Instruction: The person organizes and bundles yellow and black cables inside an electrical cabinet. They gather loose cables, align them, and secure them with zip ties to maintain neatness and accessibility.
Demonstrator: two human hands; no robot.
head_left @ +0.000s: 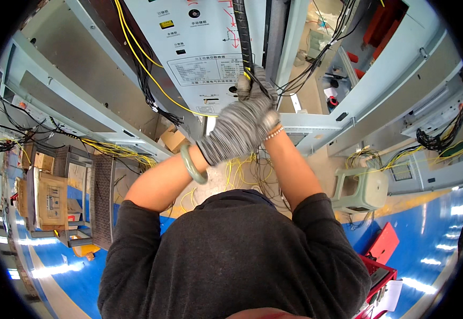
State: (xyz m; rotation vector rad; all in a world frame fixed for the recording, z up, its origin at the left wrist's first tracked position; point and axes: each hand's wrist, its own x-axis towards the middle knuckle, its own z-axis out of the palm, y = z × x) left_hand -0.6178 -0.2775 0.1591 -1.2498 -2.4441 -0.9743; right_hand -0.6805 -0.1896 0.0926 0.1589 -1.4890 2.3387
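Observation:
A black wrapped cable bundle runs down the front of a light grey switchgear panel. At its lower end both hands, in grey striped knitted gloves, are closed together. My left hand, with a green bangle at the wrist, reaches across from the left and overlaps the other. My right hand, a beaded bracelet below its glove, is closed around the bundle's end. A bit of yellow shows at the bundle by the fingers. The gloves hide most of the fingertips and the exact grip.
Loose black wires hang through the open cabinet at right, and a yellow wire crosses at left. Tangled cables lie on the floor below. A pale green stool stands right, a red toolbox behind it, metal steps with cartons left.

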